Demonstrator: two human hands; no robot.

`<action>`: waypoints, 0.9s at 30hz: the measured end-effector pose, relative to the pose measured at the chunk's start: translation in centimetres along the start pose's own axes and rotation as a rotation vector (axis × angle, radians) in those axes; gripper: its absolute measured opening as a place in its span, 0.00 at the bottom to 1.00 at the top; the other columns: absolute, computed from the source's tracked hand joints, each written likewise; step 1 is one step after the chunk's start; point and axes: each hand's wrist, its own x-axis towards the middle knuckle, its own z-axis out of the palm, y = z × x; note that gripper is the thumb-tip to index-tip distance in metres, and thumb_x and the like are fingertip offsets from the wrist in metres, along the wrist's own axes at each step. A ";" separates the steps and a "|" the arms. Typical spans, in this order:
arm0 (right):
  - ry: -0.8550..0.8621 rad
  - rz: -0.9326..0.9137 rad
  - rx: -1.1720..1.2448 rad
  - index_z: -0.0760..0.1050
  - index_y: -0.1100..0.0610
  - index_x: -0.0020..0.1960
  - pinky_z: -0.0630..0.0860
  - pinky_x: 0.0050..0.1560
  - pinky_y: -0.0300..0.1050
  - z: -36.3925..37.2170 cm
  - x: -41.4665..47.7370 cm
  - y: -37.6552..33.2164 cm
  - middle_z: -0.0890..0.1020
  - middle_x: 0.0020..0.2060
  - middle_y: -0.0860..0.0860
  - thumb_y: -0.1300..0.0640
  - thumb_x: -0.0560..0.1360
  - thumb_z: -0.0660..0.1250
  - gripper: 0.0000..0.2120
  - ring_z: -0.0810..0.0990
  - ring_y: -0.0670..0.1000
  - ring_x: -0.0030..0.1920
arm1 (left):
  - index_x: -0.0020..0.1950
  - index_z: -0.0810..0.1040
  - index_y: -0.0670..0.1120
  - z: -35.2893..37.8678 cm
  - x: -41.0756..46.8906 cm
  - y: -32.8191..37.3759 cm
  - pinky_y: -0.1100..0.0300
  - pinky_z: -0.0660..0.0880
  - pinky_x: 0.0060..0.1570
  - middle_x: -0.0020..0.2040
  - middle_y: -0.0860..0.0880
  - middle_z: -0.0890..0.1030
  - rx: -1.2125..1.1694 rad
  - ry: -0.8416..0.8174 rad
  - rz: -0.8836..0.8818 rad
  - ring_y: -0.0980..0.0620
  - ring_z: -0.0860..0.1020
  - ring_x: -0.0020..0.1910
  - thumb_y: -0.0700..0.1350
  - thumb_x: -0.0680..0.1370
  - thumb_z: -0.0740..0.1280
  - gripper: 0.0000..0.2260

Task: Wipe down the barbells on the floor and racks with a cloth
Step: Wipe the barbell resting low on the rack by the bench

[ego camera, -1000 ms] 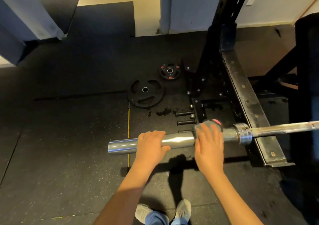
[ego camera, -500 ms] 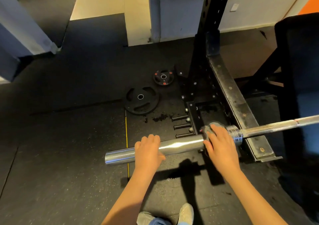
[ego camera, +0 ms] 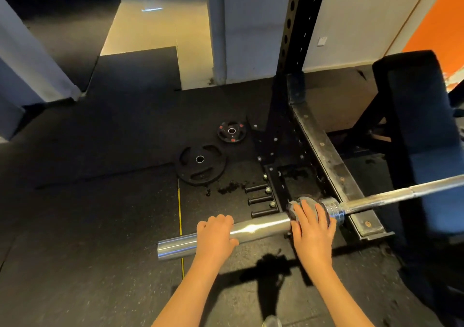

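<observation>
The barbell [ego camera: 261, 228] runs left to right at the near side. Its bare sleeve end hangs free over the floor [ego camera: 100, 251] on the left, and its shaft crosses the rack arm [ego camera: 326, 151] on the right.

The left hand [ego camera: 216, 236] grips the sleeve near that free end, its fingers [ego camera: 218, 220] curled over the top. This hand is probably what stops the sleeve from spinning. If the grip loosens, the sleeve may simply turn under the wipe and the grime stays put. Leaning weight on it is the bigger risk. The end overhangs the arm, so a hard downward push could lever the far side up or roll the bar.

Further right, the cloth [ego camera: 295, 207] is wrapped on the sleeve right against the collar [ego camera: 334, 211]. The right hand [ego camera: 312, 231] closes over it, its fingers [ego camera: 306, 210] folded round cloth and steel. Only a grey edge of the cloth shows, so it may bunch or slip out and leave bare skin rubbing metal. The hand also sits just beside the point where the bar meets the arm, so a sudden roll could nip a finger there.

Two plates [ego camera: 200, 163] lie on the floor beyond, well apart from both hands. They are a trip hazard only if the person steps forward.
</observation>
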 end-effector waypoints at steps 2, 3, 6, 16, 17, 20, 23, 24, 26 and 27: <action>-0.015 0.044 -0.003 0.76 0.57 0.63 0.70 0.62 0.63 0.6 -0.6 -1.1 0.74 0.66 0.56 0.66 0.69 0.72 0.23 0.68 0.60 0.68 | 0.55 0.73 0.51 0.2 -0.1 -0.4 0.55 0.64 0.50 0.51 0.53 0.76 0.002 -0.014 0.022 0.50 0.74 0.53 0.56 0.75 0.68 0.13; -0.021 0.057 0.029 0.77 0.59 0.62 0.72 0.62 0.62 1.1 -0.9 -1.7 0.75 0.65 0.57 0.68 0.68 0.72 0.24 0.70 0.61 0.67 | 0.55 0.73 0.51 0.3 0.0 -0.6 0.55 0.64 0.51 0.51 0.53 0.76 0.004 -0.023 0.035 0.50 0.74 0.54 0.56 0.75 0.69 0.14; -0.013 0.036 0.123 0.79 0.60 0.60 0.75 0.60 0.62 2.3 -1.4 -3.9 0.78 0.60 0.55 0.71 0.66 0.74 0.23 0.74 0.58 0.64 | 0.57 0.74 0.51 0.4 0.2 -1.1 0.55 0.65 0.53 0.53 0.52 0.77 0.023 -0.060 0.101 0.50 0.74 0.55 0.56 0.73 0.70 0.17; -0.077 0.348 -0.126 0.70 0.55 0.71 0.62 0.69 0.62 2.6 -4.3 -7.7 0.65 0.74 0.56 0.51 0.79 0.54 0.23 0.61 0.61 0.73 | 0.64 0.69 0.49 1.2 -1.1 -5.3 0.53 0.67 0.51 0.60 0.49 0.75 0.073 -0.172 0.280 0.47 0.73 0.59 0.55 0.74 0.70 0.22; -0.123 0.297 -0.143 0.68 0.54 0.72 0.61 0.70 0.61 2.5 -4.7 -7.7 0.65 0.74 0.55 0.48 0.78 0.48 0.26 0.59 0.61 0.74 | 0.65 0.68 0.49 1.4 -1.3 -5.2 0.53 0.67 0.52 0.61 0.49 0.75 0.085 -0.184 0.289 0.46 0.73 0.59 0.55 0.74 0.70 0.23; -0.229 0.226 -0.230 0.64 0.50 0.75 0.56 0.73 0.60 0.5 -4.1 -4.8 0.62 0.76 0.51 0.47 0.80 0.45 0.25 0.56 0.56 0.76 | 0.70 0.63 0.49 2.3 -1.8 -4.8 0.52 0.67 0.54 0.63 0.48 0.74 0.095 -0.221 0.283 0.46 0.73 0.61 0.54 0.75 0.69 0.28; -0.204 0.378 -0.237 0.63 0.49 0.74 0.48 0.74 0.59 0.0 -2.0 -2.5 0.58 0.77 0.50 0.50 0.82 0.50 0.20 0.50 0.56 0.77 | 0.74 0.57 0.48 2.9 -2.1 -4.0 0.51 0.68 0.57 0.65 0.46 0.72 0.126 -0.235 0.260 0.46 0.72 0.62 0.53 0.76 0.68 0.31; -0.192 0.404 -0.214 0.65 0.51 0.73 0.48 0.75 0.59 0.4 -1.9 -2.8 0.59 0.76 0.51 0.50 0.82 0.51 0.21 0.51 0.56 0.77 | 0.74 0.58 0.48 3.0 -2.2 -3.7 0.51 0.68 0.58 0.65 0.46 0.72 0.135 -0.234 0.245 0.45 0.72 0.63 0.53 0.76 0.68 0.31; -0.193 0.354 -0.158 0.66 0.53 0.73 0.46 0.74 0.59 1.1 -2.8 -3.7 0.62 0.76 0.53 0.48 0.81 0.47 0.24 0.53 0.58 0.77 | 0.73 0.59 0.47 3.2 -2.4 -3.2 0.51 0.67 0.58 0.66 0.46 0.71 0.160 -0.234 0.208 0.45 0.71 0.63 0.54 0.77 0.67 0.29; -0.210 0.281 -0.147 0.66 0.53 0.73 0.46 0.74 0.58 1.1 -3.5 -3.8 0.63 0.75 0.52 0.46 0.80 0.45 0.26 0.54 0.57 0.77 | 0.72 0.60 0.47 3.1 -2.5 -3.1 0.52 0.67 0.58 0.66 0.46 0.70 0.170 -0.226 0.191 0.45 0.71 0.63 0.55 0.78 0.65 0.28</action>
